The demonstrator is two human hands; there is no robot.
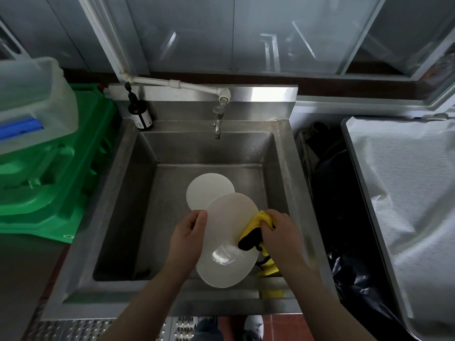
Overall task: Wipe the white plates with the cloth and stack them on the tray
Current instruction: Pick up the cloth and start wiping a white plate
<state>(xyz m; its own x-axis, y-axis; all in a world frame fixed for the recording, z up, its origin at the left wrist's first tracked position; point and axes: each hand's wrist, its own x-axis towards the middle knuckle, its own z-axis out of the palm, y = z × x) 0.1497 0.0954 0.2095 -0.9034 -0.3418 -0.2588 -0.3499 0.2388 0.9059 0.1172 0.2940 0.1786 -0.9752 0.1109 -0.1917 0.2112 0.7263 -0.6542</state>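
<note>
Plate (229, 242) over sink (138, 183), left-hand fingers (197, 219) gripping its edge, right-hand fingers (270, 220) clutching cloth (256, 228).

Both hands — left hand (188, 233), right hand (280, 232) — seemingly gripping

Landmark: sink basin (138, 217). Bare floor left of the second plate (209, 191) lying in it. Faucet spout (217, 124) overhangs back wall. Soap bottle (140, 114) at back-left corner. Green crates (56, 168) crowd left rim, black bin bag (330, 193) right rim.
</note>
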